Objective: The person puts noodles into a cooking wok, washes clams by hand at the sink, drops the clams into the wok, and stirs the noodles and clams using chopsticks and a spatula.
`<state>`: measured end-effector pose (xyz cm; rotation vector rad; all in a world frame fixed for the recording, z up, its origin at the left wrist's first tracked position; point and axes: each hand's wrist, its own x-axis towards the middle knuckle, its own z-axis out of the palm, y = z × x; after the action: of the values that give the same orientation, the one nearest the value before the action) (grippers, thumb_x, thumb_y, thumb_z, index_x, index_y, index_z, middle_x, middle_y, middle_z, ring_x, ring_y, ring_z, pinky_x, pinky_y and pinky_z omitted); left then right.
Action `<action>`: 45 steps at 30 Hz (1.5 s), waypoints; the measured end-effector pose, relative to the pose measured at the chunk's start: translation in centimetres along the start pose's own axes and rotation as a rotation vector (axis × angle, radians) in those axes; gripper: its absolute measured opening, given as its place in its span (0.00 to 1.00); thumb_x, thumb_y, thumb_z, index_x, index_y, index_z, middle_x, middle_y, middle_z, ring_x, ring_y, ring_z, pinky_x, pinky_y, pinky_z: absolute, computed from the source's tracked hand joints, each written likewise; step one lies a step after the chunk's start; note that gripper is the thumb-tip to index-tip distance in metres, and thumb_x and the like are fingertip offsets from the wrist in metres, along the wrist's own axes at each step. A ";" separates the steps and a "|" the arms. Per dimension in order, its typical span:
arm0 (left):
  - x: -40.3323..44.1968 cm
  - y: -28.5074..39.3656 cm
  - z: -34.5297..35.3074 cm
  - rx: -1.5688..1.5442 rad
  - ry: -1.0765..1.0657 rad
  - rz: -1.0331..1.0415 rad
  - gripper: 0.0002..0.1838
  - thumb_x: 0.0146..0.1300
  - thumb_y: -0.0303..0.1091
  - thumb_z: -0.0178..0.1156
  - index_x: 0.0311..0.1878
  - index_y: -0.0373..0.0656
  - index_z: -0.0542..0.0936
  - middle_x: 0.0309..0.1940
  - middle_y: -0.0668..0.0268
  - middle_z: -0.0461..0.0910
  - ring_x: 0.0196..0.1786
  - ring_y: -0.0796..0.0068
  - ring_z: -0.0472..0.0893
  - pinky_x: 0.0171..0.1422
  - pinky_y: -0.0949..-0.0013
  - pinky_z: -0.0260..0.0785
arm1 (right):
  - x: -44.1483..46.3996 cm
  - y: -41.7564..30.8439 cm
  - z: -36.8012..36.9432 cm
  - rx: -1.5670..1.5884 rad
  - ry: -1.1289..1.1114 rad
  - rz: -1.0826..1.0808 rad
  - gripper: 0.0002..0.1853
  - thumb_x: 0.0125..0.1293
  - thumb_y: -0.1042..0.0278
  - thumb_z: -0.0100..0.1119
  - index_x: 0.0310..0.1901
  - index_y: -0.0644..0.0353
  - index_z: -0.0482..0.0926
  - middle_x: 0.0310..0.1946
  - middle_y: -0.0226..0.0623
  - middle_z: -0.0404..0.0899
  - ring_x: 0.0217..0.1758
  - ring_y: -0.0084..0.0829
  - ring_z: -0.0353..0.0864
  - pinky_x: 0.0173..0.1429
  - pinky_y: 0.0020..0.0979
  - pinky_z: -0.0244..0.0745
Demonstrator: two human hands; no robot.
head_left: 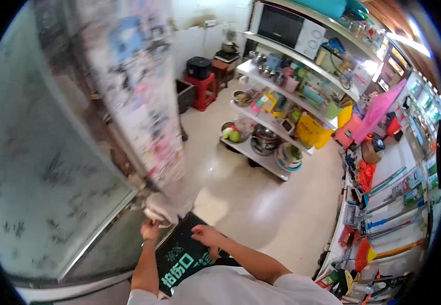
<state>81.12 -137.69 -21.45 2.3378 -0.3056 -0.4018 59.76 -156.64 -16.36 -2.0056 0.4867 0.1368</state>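
My left hand is raised beside the door frame, its fingers closed at the lower edge of a pale pinkish cloth. The cloth is bunched up near the bottom of a flower-patterned curtain. Above a dark mat with pale green lettering, my right hand is held out with bent fingers, the thumb apart from them. Nothing shows in it. A frosted glass panel with leaf patterns stands to the left.
Ahead stands a white shelf unit with a microwave, pots, bowls and bags. A red stool carries a black appliance. Along the right wall are a broom, several long-handled tools and a pink cloth.
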 end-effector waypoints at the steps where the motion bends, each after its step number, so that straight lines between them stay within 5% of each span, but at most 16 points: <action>1: -0.8 -0.1 0.4 -0.091 0.061 -0.004 0.19 0.55 0.39 0.68 0.42 0.33 0.80 0.39 0.51 0.80 0.42 0.53 0.79 0.50 0.55 0.71 | 0.4 -0.4 -1.3 -0.014 -0.025 -0.031 0.21 0.63 0.56 0.66 0.51 0.60 0.78 0.42 0.41 0.84 0.43 0.35 0.84 0.49 0.34 0.78; 3: -1.0 -0.9 1.3 0.000 0.180 0.129 0.17 0.57 0.37 0.66 0.41 0.32 0.80 0.38 0.56 0.79 0.40 0.59 0.78 0.49 0.55 0.71 | 2.2 1.4 -1.9 0.050 -0.059 -0.011 0.19 0.63 0.56 0.65 0.49 0.60 0.79 0.41 0.42 0.84 0.46 0.37 0.83 0.50 0.35 0.78; 8: -5.8 1.1 -0.5 -0.697 -0.285 -0.156 0.16 0.57 0.28 0.63 0.50 0.36 0.78 0.46 0.60 0.80 0.54 0.68 0.77 0.59 0.60 0.69 | 5.0 1.2 -2.5 0.228 -0.113 -0.085 0.20 0.64 0.55 0.65 0.52 0.58 0.78 0.40 0.39 0.84 0.40 0.29 0.84 0.47 0.32 0.79; 12: -9.1 9.3 0.4 -1.588 -0.499 -0.215 0.22 0.63 0.45 0.57 0.53 0.39 0.75 0.49 0.60 0.78 0.54 0.62 0.78 0.57 0.59 0.71 | 6.4 -4.6 1.7 0.844 -0.127 0.033 0.25 0.70 0.50 0.55 0.56 0.65 0.77 0.48 0.41 0.82 0.53 0.31 0.80 0.59 0.29 0.72; 13: -9.0 13.9 0.2 -1.642 -0.290 -0.370 0.21 0.68 0.47 0.54 0.54 0.40 0.74 0.45 0.61 0.79 0.49 0.63 0.79 0.54 0.61 0.73 | 7.0 -5.3 3.0 0.892 -0.112 0.100 0.27 0.71 0.48 0.52 0.57 0.67 0.76 0.49 0.44 0.82 0.55 0.33 0.79 0.61 0.30 0.71; 19: -4.1 7.4 7.0 -0.708 0.107 0.202 0.16 0.73 0.45 0.46 0.43 0.39 0.72 0.38 0.61 0.75 0.41 0.62 0.76 0.48 0.61 0.68 | 9.1 -8.3 0.5 0.406 0.135 0.119 0.26 0.72 0.51 0.46 0.56 0.68 0.75 0.50 0.58 0.79 0.53 0.58 0.78 0.58 0.44 0.74; 20: -3.6 6.9 7.4 -0.628 0.112 0.242 0.17 0.73 0.45 0.46 0.42 0.39 0.72 0.37 0.60 0.75 0.40 0.61 0.75 0.47 0.61 0.68 | 9.2 -7.9 0.8 0.275 0.213 0.034 0.24 0.72 0.52 0.45 0.55 0.65 0.75 0.43 0.57 0.81 0.46 0.59 0.81 0.50 0.49 0.77; 24: -2.0 4.3 7.2 -0.385 0.051 0.377 0.18 0.74 0.45 0.45 0.39 0.37 0.72 0.33 0.58 0.75 0.37 0.58 0.75 0.42 0.60 0.67 | 10.1 -8.4 1.3 0.506 0.258 0.290 0.30 0.73 0.45 0.39 0.48 0.69 0.80 0.45 0.59 0.81 0.52 0.50 0.82 0.57 0.40 0.74; 29: -0.9 0.3 6.1 -0.157 0.016 0.574 0.20 0.75 0.45 0.45 0.36 0.36 0.72 0.28 0.55 0.75 0.34 0.55 0.75 0.37 0.60 0.66 | 9.9 -5.3 -1.4 0.429 -0.104 0.213 0.35 0.70 0.39 0.44 0.58 0.68 0.74 0.53 0.57 0.78 0.56 0.52 0.78 0.59 0.39 0.72; 31: -1.2 -0.1 5.0 0.513 -0.130 0.674 0.31 0.71 0.55 0.46 0.62 0.36 0.71 0.49 0.52 0.78 0.51 0.58 0.77 0.57 0.56 0.71 | 6.6 -5.2 -8.0 0.211 -0.234 -0.008 0.37 0.67 0.37 0.49 0.62 0.68 0.70 0.56 0.57 0.76 0.58 0.52 0.77 0.61 0.39 0.71; 32: -0.8 -5.7 6.2 0.366 -0.162 0.636 0.22 0.69 0.48 0.51 0.48 0.35 0.73 0.40 0.53 0.78 0.43 0.56 0.77 0.51 0.58 0.71 | 6.7 -1.1 -7.6 0.126 -0.124 -0.086 0.36 0.67 0.38 0.50 0.61 0.67 0.72 0.57 0.56 0.76 0.59 0.52 0.76 0.63 0.39 0.70; 34: -2.0 0.2 6.0 0.823 -0.685 -0.183 0.17 0.62 0.42 0.60 0.39 0.33 0.79 0.43 0.53 0.79 0.46 0.52 0.78 0.61 0.57 0.69 | 5.1 5.0 -10.8 0.081 0.002 -0.084 0.31 0.67 0.41 0.52 0.54 0.65 0.77 0.55 0.53 0.78 0.59 0.50 0.77 0.62 0.41 0.70; 35: -2.8 0.1 7.0 0.884 -0.746 -0.276 0.17 0.63 0.42 0.60 0.40 0.33 0.79 0.44 0.53 0.80 0.47 0.53 0.79 0.61 0.57 0.70 | 3.1 8.0 -13.4 0.124 0.015 -0.005 0.28 0.67 0.42 0.53 0.48 0.63 0.81 0.51 0.51 0.80 0.57 0.48 0.77 0.61 0.44 0.71; 38: -5.3 1.8 11.3 0.842 -0.726 -0.235 0.18 0.63 0.43 0.60 0.44 0.35 0.78 0.45 0.52 0.80 0.48 0.54 0.79 0.60 0.58 0.71 | -1.7 25.2 -15.0 -0.033 0.220 0.089 0.29 0.66 0.42 0.54 0.56 0.61 0.78 0.53 0.49 0.80 0.57 0.49 0.78 0.64 0.39 0.71; 39: -6.0 3.0 13.1 0.827 -0.731 -0.209 0.19 0.63 0.43 0.60 0.46 0.36 0.78 0.46 0.52 0.80 0.49 0.54 0.80 0.60 0.58 0.71 | -5.8 26.0 -18.9 0.291 0.260 0.370 0.28 0.66 0.44 0.54 0.56 0.59 0.79 0.53 0.46 0.81 0.56 0.47 0.79 0.64 0.39 0.70; 45: -6.7 15.1 28.4 0.653 -0.812 0.081 0.22 0.64 0.45 0.60 0.54 0.39 0.78 0.48 0.52 0.82 0.51 0.56 0.81 0.58 0.59 0.73 | -27.7 34.5 -34.1 0.398 0.638 0.801 0.22 0.63 0.52 0.61 0.50 0.63 0.82 0.44 0.41 0.85 0.44 0.33 0.84 0.49 0.34 0.78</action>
<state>62.81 -163.95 -28.93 2.6411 -1.0375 -1.3783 17.04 -192.42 -20.55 -1.3345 1.5776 -0.1156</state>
